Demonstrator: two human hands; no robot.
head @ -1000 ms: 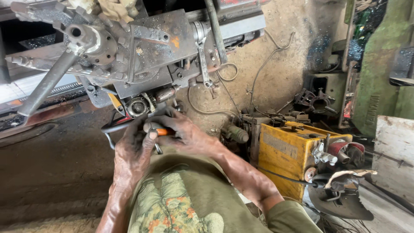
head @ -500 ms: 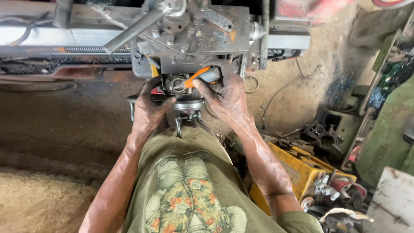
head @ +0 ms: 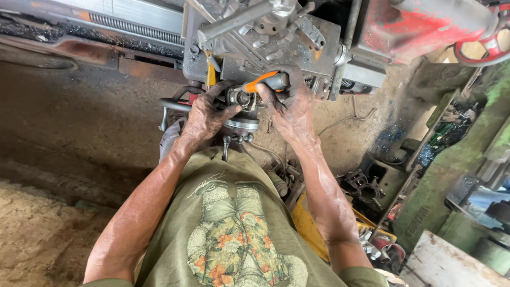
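My right hand (head: 289, 103) grips a screwdriver with an orange and black handle (head: 265, 82), its tip pointing left into a round metal fitting (head: 241, 101) under the grey machine carriage (head: 265, 42). My left hand (head: 204, 111) cups the left side of that fitting, fingers curled on it and greasy. A small disc and lever (head: 239, 130) hang just below the fitting. A curved steel handle (head: 172, 106) sticks out left of my left hand.
The lathe bed (head: 106, 26) runs across the top, with a red part (head: 425, 26) at upper right. A dirt floor lies to the left. A yellow box (head: 308, 228), metal parts (head: 366, 186) and green machinery (head: 451, 180) crowd the right side.
The view has swung left and closer over the carriage. The screwdriver has come up from low near my lap to the fitting, and both hands have closed in on it.
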